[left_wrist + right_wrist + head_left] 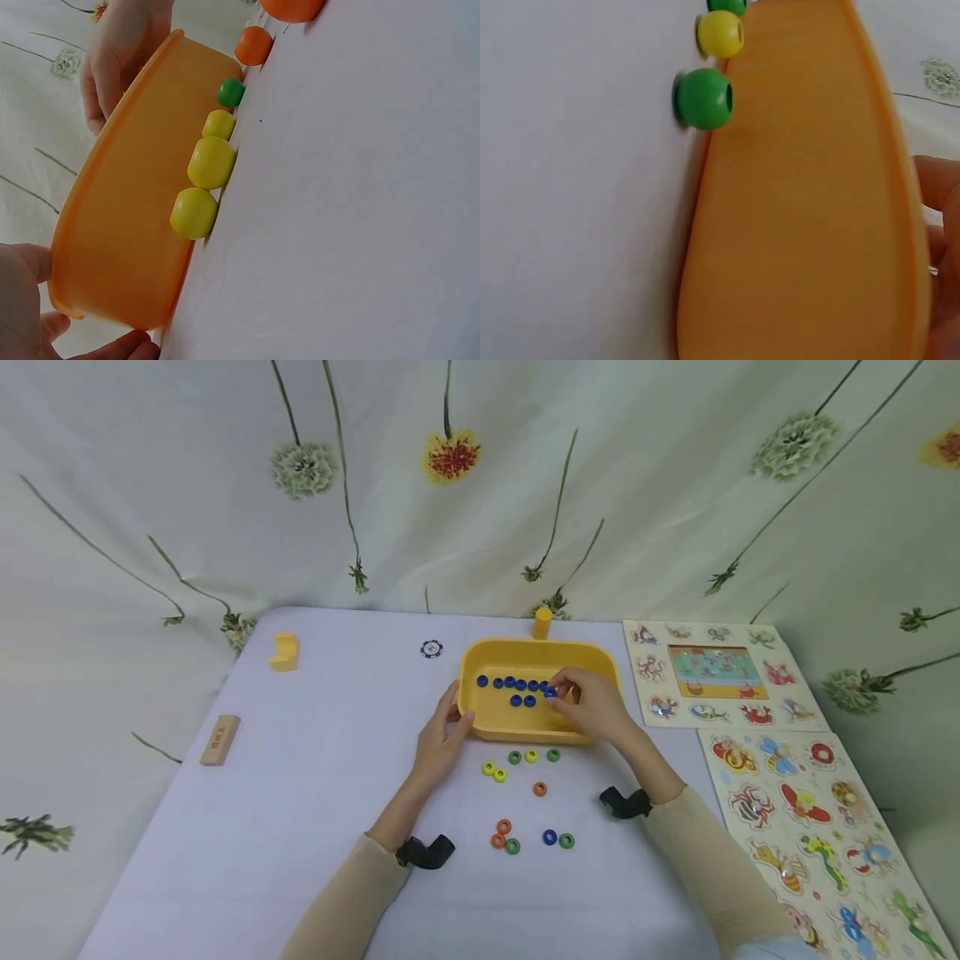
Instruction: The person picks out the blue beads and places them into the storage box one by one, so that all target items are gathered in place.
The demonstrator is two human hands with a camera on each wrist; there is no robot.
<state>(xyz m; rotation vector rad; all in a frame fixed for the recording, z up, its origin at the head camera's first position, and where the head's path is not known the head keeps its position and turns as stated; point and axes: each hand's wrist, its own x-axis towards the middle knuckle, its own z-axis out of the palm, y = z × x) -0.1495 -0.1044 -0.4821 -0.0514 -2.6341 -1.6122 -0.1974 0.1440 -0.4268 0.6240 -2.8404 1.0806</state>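
Observation:
A yellow plastic tray (540, 734) stands on the table, with several blue beads (517, 700) inside, most in a row. My left hand (437, 745) rests against the tray's left end, thumb at the near corner and fingers lying along the side. In the left wrist view its fingertips (124, 346) touch the wall of the tray (127, 217). Reaching in over the right part, my right hand (594, 703) pinches a blue bead (551, 692) between thumb and fingers, beside the end of the row. The tray wall (802, 187) hides that bead in the right wrist view.
Loose yellow beads (500, 775), green beads (553, 754), orange beads (540, 788) and one blue bead (550, 837) lie before the tray. Behind it stands a yellow cylinder (542, 623). Picture boards (675, 631) lie right; a poker chip (431, 648), yellow block (285, 652) and wooden block (221, 740) left.

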